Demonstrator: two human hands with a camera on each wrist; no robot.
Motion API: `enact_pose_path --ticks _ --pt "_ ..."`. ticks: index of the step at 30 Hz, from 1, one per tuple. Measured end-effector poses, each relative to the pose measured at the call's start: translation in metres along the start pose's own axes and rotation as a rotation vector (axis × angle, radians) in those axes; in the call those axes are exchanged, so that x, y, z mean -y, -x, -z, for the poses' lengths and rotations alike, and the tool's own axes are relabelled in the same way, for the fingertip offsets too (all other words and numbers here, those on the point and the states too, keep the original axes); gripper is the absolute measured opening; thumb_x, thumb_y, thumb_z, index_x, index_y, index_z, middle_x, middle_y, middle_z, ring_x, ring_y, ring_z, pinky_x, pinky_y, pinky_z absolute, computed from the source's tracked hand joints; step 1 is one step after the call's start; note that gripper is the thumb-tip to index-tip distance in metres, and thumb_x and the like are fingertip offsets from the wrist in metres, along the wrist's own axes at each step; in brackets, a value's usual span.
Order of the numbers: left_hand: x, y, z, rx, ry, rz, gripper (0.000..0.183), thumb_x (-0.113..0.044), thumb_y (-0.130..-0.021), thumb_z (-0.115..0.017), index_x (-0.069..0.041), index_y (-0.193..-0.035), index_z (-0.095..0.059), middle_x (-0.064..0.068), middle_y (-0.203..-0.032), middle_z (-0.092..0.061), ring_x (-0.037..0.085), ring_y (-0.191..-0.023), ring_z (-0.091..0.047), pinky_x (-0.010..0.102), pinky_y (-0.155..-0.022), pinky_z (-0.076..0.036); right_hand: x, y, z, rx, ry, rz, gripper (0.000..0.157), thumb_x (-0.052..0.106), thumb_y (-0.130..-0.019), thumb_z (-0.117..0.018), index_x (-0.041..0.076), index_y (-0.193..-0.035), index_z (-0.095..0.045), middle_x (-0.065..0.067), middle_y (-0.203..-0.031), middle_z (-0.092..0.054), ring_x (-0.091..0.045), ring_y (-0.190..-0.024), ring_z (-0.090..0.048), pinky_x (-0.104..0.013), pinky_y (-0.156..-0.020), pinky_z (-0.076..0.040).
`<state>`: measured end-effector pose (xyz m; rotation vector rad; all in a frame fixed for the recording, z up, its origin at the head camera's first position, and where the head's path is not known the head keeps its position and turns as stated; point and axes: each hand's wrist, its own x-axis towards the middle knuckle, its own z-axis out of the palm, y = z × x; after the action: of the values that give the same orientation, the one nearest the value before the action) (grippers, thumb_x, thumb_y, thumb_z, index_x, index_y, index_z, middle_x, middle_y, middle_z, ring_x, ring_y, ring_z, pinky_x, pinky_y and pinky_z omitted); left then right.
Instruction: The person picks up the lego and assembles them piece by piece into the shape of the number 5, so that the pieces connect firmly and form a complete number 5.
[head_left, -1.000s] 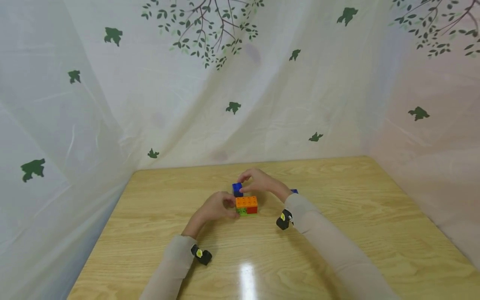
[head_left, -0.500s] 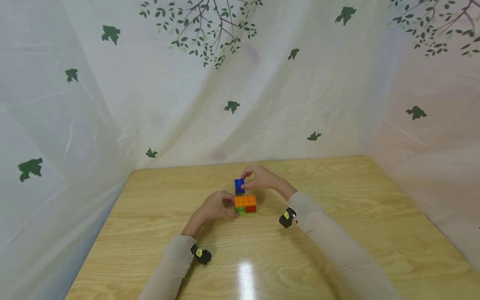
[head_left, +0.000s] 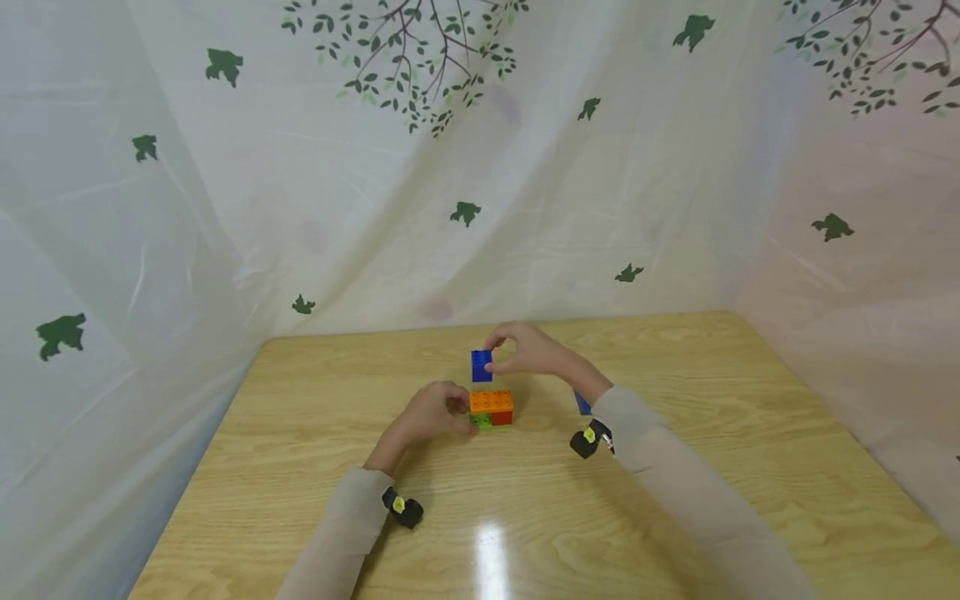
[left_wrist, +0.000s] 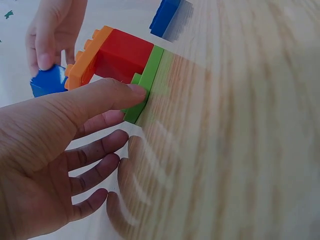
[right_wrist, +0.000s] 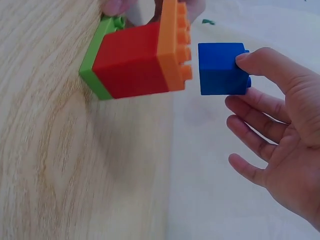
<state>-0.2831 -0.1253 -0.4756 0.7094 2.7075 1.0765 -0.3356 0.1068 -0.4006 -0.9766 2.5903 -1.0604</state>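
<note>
Pinching the blue brick (head_left: 482,366) just above the orange plate (head_left: 491,402), the right hand (head_left: 528,352) does best keeping it level over the studs while the left hand's (head_left: 431,414) fingers (left_wrist: 107,95) steady the green base (left_wrist: 145,85) on the tabletop (head_left: 675,467).

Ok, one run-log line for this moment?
right hand: pinches blue plastic brick, held above stack | left hand: touches green plate under red-orange brick stack | wooden table
</note>
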Motion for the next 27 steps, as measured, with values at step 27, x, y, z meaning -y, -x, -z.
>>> enact_pose_path --ticks 27 --pt "-0.002 0.001 -0.001 -0.007 -0.003 0.006 0.026 -0.020 -0.073 -0.090 -0.010 -0.090 -0.073 0.001 -0.091 -0.070 0.012 -0.084 -0.060 0.032 -0.081 -0.053 0.016 0.030 -0.020 -0.003 -0.003 0.073 0.029 0.018 -0.086 -0.080 0.008 -0.112 -0.071 -0.005 -0.107 -0.071 -0.036 -0.110 -0.063 -0.055 -0.100 -0.051"
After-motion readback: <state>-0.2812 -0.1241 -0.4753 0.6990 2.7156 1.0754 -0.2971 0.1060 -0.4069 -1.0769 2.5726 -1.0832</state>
